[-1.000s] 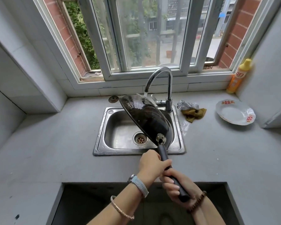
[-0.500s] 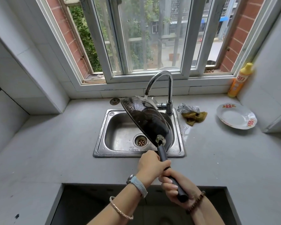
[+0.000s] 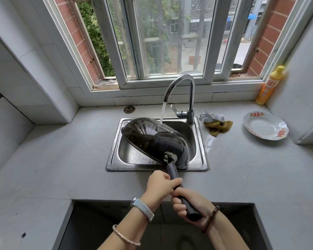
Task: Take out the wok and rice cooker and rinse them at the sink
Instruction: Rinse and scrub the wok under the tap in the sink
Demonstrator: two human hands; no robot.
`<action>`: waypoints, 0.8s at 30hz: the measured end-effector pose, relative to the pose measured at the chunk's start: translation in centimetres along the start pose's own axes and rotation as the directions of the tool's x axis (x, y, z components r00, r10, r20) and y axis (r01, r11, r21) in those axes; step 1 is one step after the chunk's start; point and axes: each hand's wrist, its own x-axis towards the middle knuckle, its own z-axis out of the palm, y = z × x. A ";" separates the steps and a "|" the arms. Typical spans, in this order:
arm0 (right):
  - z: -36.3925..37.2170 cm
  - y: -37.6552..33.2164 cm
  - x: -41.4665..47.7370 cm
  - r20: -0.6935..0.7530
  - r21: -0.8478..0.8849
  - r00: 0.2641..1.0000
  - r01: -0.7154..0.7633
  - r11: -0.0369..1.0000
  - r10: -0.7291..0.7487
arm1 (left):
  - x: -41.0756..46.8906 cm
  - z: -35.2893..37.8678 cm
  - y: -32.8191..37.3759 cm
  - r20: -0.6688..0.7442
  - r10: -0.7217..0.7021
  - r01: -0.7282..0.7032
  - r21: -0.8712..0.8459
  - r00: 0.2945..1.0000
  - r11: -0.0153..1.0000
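A black wok [image 3: 152, 138] is tipped on its side over the steel sink [image 3: 114, 156], its dark underside facing me. Water streams from the curved chrome faucet [image 3: 186, 87] onto the wok's upper edge. My left hand [image 3: 158, 186] grips the grey handle just below the wok's bracket. My right hand [image 3: 186, 204] grips the handle's lower end. No rice cooker is in view.
A grey and yellow cloth [image 3: 215, 123] lies right of the faucet, with a wet patch beside it. A white plate [image 3: 264, 129] sits further right, and a yellow detergent bottle [image 3: 270, 85] stands in the corner. A dark cutout [image 3: 98, 228] opens in the counter below my arms.
The wok has dropped lower into the sink and rolled further over, its underside now up. Water now runs from the faucet onto it. Both hands keep their hold on the handle.
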 end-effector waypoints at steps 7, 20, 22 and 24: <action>0.7 1.0 1.0 -0.021 -0.078 1.000 -0.024 0.997 0.023 | 0.3 0.0 -2.4 0.053 -0.086 0.093 -0.148 0.995 0.985; 1.9 1.0 2.1 -0.049 -0.126 0.998 -0.036 0.991 0.030 | 0.2 -0.8 -4.1 0.130 -0.118 0.158 -0.367 0.984 0.917; 2.1 0.7 2.1 -0.057 -0.132 0.998 -0.029 0.991 0.021 | 0.2 -1.0 -4.0 0.121 -0.107 0.146 -0.375 0.987 0.915; 2.3 0.4 2.3 -0.069 -0.140 0.997 -0.027 0.990 0.017 | 0.4 -1.4 -3.9 0.122 -0.101 0.142 -0.398 0.987 0.906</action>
